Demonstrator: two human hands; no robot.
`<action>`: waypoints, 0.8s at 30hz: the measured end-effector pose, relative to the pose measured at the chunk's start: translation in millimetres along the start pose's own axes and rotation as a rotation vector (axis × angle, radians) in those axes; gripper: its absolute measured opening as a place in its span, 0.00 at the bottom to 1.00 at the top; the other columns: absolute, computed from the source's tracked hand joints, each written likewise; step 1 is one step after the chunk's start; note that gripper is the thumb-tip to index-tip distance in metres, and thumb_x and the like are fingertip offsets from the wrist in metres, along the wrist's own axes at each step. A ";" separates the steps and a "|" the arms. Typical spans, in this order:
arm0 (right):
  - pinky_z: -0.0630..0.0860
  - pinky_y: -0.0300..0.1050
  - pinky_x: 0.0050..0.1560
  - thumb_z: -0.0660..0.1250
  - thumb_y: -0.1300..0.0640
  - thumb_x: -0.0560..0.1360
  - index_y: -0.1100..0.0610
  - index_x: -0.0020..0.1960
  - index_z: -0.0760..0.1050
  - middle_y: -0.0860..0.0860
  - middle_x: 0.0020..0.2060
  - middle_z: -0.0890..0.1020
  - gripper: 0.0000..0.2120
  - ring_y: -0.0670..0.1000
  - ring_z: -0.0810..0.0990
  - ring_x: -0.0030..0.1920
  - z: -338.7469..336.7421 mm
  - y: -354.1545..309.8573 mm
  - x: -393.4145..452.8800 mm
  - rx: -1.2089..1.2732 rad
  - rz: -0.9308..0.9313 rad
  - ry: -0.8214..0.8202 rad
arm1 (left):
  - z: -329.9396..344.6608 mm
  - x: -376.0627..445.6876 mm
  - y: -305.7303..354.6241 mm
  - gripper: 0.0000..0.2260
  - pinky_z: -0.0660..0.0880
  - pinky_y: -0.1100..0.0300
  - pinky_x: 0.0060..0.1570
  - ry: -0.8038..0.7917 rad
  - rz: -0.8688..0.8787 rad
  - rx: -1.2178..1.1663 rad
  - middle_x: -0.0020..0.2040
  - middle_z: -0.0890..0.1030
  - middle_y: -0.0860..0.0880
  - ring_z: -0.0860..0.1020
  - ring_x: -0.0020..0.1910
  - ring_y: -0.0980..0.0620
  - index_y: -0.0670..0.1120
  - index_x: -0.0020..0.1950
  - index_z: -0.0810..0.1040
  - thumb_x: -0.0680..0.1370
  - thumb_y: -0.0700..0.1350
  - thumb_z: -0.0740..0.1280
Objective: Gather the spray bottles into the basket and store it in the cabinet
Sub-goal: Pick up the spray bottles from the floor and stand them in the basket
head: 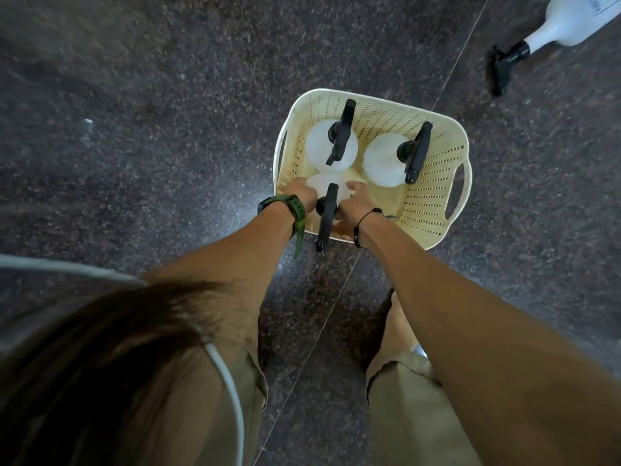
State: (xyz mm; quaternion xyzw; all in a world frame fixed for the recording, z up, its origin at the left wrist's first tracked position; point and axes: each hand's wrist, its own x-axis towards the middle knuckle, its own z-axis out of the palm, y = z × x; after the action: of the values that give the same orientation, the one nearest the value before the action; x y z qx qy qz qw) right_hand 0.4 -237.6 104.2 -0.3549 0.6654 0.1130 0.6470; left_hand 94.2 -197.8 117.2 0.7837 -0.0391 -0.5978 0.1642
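A cream perforated plastic basket (433, 196) stands on the dark speckled floor. Two white spray bottles with black trigger heads stand upright in its far half, one at the left (331, 148) and one at the right (383, 161). A third white spray bottle (327, 188) is upright at the basket's near left corner. My left hand (304, 193) grips its left side and my right hand (353, 205) its right side. Its black trigger juts toward me over the near rim. A fourth white spray bottle (568, 20) lies on its side on the floor at the far right.
The floor (151, 129) is dark polished stone with a thin seam running diagonally under the basket. My legs in khaki trousers stand just short of the basket. My hair hangs at the lower left.
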 end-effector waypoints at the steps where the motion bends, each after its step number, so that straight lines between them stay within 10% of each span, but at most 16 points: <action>1: 0.65 0.41 0.28 0.52 0.72 0.76 0.53 0.72 0.55 0.55 0.41 0.71 0.28 0.52 0.66 0.32 0.6 -1.0 0.5 -0.042 -0.011 -0.004 | 0.5 1.5 0.1 0.22 0.68 0.46 0.68 -0.001 0.001 0.011 0.70 0.71 0.38 0.71 0.69 0.37 0.42 0.73 0.65 0.79 0.34 0.51; 8: 0.80 0.57 0.48 0.58 0.55 0.78 0.55 0.70 0.63 0.58 0.57 0.74 0.21 0.60 0.78 0.50 -3.3 -5.7 14.2 -0.126 -0.035 0.003 | -2.5 7.6 8.9 0.19 0.71 0.51 0.65 -0.014 0.090 0.248 0.69 0.72 0.39 0.73 0.67 0.40 0.42 0.72 0.67 0.81 0.38 0.54; 13: 0.77 0.64 0.55 0.57 0.54 0.76 0.59 0.38 0.68 0.59 0.47 0.78 0.11 0.65 0.79 0.55 2.4 -11.8 38.9 -0.196 -0.049 0.084 | -2.4 11.3 19.4 0.18 0.66 0.54 0.66 0.012 0.091 0.491 0.71 0.72 0.39 0.71 0.69 0.41 0.38 0.71 0.70 0.82 0.38 0.51; 24: 0.75 0.55 0.55 0.56 0.53 0.78 0.62 0.46 0.66 0.56 0.37 0.71 0.12 0.60 0.76 0.51 7.4 -23.5 43.1 -0.179 0.015 0.134 | 0.2 14.2 27.7 0.16 0.67 0.49 0.70 0.047 0.011 0.671 0.66 0.74 0.38 0.73 0.67 0.40 0.34 0.68 0.70 0.82 0.36 0.52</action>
State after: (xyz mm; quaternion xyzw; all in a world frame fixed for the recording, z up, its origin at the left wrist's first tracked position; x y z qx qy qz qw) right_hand 24.5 -264.0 69.9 -0.4129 0.6971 0.1528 0.5659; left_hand 101.8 -227.6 112.5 0.8073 -0.2341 -0.5327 -0.0987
